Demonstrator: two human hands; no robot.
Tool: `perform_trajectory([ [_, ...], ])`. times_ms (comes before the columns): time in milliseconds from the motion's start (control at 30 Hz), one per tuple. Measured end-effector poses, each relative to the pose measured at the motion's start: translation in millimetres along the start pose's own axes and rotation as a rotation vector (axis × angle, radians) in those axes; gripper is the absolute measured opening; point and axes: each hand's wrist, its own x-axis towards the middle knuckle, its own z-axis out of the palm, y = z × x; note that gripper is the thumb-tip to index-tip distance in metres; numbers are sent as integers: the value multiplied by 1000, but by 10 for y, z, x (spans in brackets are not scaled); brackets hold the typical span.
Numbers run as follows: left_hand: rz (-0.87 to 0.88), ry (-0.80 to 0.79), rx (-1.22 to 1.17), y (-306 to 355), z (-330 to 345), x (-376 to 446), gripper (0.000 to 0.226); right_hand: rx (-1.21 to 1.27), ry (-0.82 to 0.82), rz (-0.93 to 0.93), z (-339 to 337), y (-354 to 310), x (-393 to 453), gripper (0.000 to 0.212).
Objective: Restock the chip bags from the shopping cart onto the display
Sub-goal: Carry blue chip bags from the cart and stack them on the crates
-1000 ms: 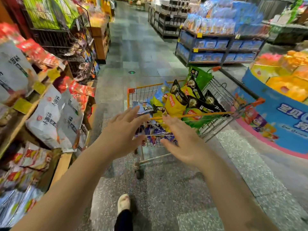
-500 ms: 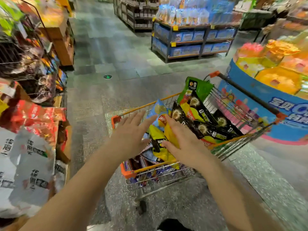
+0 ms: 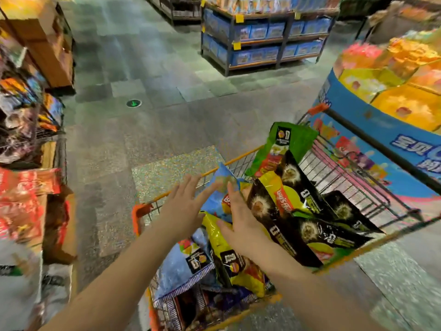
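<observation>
Item: chip bags, assorted, heaped in the shopping cart (image 3: 238, 164) at lower centre. The light-blue bag (image 3: 216, 197) is stood on end at the near-left of the heap, its long axis running up and away, its top corner risen above the cart rim. It is flanked by both hands. The left hand (image 3: 182, 206), fingers straight and spread, is held just left of it; contact cannot be told through the blur. The right hand (image 3: 241, 225), fingers extended, is laid against the bag's right face and the yellow bag (image 3: 216, 237) beneath. Nothing is clasped. The display shelf (image 3: 28, 206) stands to the left, nearer the left hand.
</observation>
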Motion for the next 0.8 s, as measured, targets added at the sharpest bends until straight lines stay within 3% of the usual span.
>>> perform_trajectory([
  [200,13,-237,-68,-267,631,434,107,73,-57,217,430,292,494,87],
  [433,64,-224,-46,-575,1343,767,109,-7,-133,430,741,579,883,93],
  [600,63,-403,-37,-678,1612,788,95,1,-119,493,940,718,1019,95],
  [800,87,-506,-164,-718,1977,687,113,3,-120,544,1109,850,1014,91],
])
